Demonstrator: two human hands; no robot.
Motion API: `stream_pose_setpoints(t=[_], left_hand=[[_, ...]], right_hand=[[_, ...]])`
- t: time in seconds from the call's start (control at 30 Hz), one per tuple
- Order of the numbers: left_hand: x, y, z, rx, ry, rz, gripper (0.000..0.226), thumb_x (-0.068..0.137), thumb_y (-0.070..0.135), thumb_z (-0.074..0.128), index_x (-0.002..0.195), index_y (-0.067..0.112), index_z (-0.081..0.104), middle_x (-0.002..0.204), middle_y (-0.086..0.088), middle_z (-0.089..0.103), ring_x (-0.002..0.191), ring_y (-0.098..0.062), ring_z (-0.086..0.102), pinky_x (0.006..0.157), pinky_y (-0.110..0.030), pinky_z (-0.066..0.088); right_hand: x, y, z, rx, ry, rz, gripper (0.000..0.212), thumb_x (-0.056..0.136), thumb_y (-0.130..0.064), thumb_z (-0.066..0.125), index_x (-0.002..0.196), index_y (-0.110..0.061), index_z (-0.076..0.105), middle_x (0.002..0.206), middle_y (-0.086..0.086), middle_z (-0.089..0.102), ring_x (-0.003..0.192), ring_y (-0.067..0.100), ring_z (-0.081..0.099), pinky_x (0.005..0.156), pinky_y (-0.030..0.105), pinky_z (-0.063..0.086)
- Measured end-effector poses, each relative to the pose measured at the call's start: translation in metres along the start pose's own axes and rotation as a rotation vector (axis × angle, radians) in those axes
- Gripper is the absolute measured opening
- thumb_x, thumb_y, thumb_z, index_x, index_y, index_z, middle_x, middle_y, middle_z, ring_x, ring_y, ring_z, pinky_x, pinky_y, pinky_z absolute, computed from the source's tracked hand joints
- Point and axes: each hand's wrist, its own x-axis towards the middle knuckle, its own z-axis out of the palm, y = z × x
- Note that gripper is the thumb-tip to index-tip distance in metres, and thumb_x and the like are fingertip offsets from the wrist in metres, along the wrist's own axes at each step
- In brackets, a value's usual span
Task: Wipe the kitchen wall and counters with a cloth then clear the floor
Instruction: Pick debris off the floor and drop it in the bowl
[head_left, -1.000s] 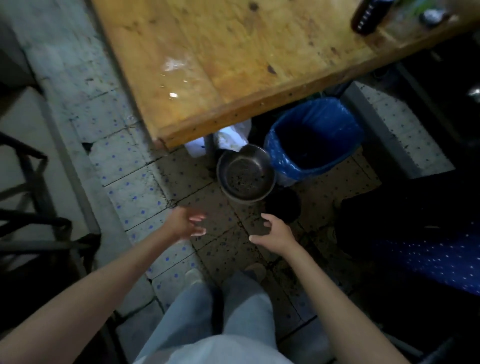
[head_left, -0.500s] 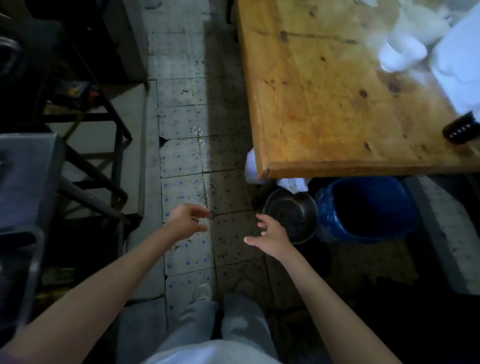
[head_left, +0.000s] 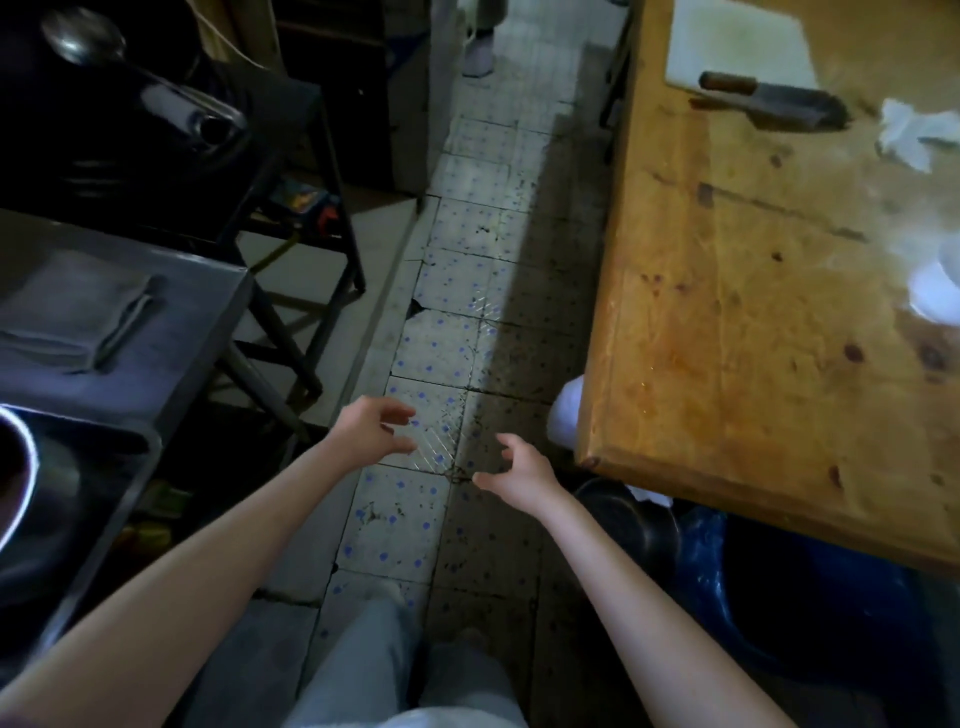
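Both hands hang empty over the tiled floor of a dim kitchen aisle: the left hand and right hand each with fingers loosely curled and apart, gripping nothing. Just right of the right hand, a wooden table juts in; beneath its corner sit a metal bowl and a blue-lined bin. A knife rests across a white board on the far tabletop, with crumpled paper beside it. The cloth, grey and folded, lies on the steel counter to the left, well apart from either hand. It looks soft, light and limp, likely to unfold when lifted, so a pinch through the whole stack at its near folded edge should serve best. By this reading, wiping is not under way.
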Motion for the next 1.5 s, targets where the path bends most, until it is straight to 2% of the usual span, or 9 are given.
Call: stream_pose_setpoints(t=[0.13,0.27,0.37,0.47,0.57,0.63,0.83,1.0,1.5], left_hand=[[0.024,0.002,-0.020,0.014,0.013,-0.034,0.061,0.070,0.020,0.082,0.126,0.017,0.057,0.127,-0.006,0.059,0.110,-0.020,0.058,0.095,-0.032,0.048],[0.058,0.006,-0.044,0.091,-0.004,-0.015,0.067,0.075,0.026,0.078,0.135,0.022,0.047,0.140,-0.005,0.047,0.117,-0.025,0.055,0.083,-0.027,0.048],[0.088,0.008,-0.066,0.206,-0.019,0.060,0.071,0.079,0.029,0.074,0.141,0.021,0.040,0.145,-0.004,0.041,0.131,-0.022,0.041,0.105,-0.031,0.035],[0.122,0.010,-0.088,0.331,-0.071,0.124,0.079,0.079,0.037,0.072,0.145,0.024,0.031,0.150,-0.002,0.034,0.137,-0.021,0.032,0.111,-0.032,0.027],[0.157,0.018,-0.105,0.475,-0.104,0.150,0.086,0.077,0.047,0.069,0.147,0.033,0.022,0.156,-0.003,0.021,0.141,-0.025,0.023,0.115,-0.043,0.025],[0.177,0.029,-0.114,0.524,-0.100,0.175,0.087,0.077,0.049,0.068,0.147,0.034,0.019,0.156,-0.003,0.017,0.142,-0.026,0.020,0.115,-0.046,0.024],[0.248,0.067,-0.126,0.600,-0.106,0.255,0.089,0.079,0.050,0.065,0.149,0.026,0.016,0.157,-0.008,0.015,0.143,-0.024,0.017,0.115,-0.037,0.018],[0.318,0.110,-0.132,0.643,-0.141,0.254,0.088,0.079,0.051,0.065,0.149,0.026,0.018,0.157,-0.009,0.016,0.143,-0.025,0.018,0.115,-0.036,0.020],[0.524,0.220,-0.183,0.546,-0.141,0.124,0.084,0.081,0.048,0.064,0.148,0.023,0.022,0.155,-0.008,0.019,0.141,-0.029,0.022,0.113,-0.040,0.027]], right_hand=[[0.030,-0.029,-0.011,-0.090,0.005,-0.054,0.075,0.084,-0.028,0.068,0.148,-0.018,0.028,0.149,0.005,0.036,0.136,0.023,0.036,0.105,0.032,0.035],[0.066,-0.062,-0.020,-0.258,0.040,-0.096,0.078,0.083,-0.035,0.068,0.148,-0.020,0.027,0.152,0.005,0.030,0.140,0.024,0.029,0.112,0.036,0.029],[0.094,-0.086,-0.028,-0.377,0.096,-0.097,0.080,0.083,-0.041,0.067,0.149,-0.023,0.025,0.157,0.006,0.019,0.143,0.026,0.020,0.115,0.040,0.025],[0.117,-0.108,-0.037,-0.523,0.140,-0.087,0.081,0.083,-0.044,0.065,0.149,-0.025,0.021,0.158,0.006,0.011,0.144,0.029,0.013,0.114,0.045,0.025],[0.138,-0.126,-0.048,-0.607,0.172,-0.076,0.082,0.084,-0.043,0.063,0.149,-0.026,0.017,0.159,0.006,0.008,0.145,0.029,0.010,0.113,0.047,0.027],[0.151,-0.136,-0.057,-0.613,0.187,-0.061,0.082,0.084,-0.042,0.063,0.149,-0.026,0.016,0.159,0.007,0.009,0.144,0.030,0.011,0.112,0.049,0.027],[0.202,-0.157,-0.099,-0.559,0.203,-0.014,0.085,0.085,-0.040,0.062,0.150,-0.025,0.010,0.158,0.009,0.009,0.144,0.032,0.011,0.111,0.053,0.027],[0.261,-0.168,-0.155,-0.471,0.207,0.022,0.090,0.087,-0.036,0.061,0.151,-0.023,-0.001,0.158,0.010,0.009,0.143,0.033,0.014,0.110,0.051,0.029],[0.457,-0.247,-0.313,-0.507,0.123,-0.010,0.087,0.086,-0.033,0.062,0.151,-0.023,0.005,0.156,0.010,0.015,0.140,0.034,0.025,0.108,0.051,0.035]])
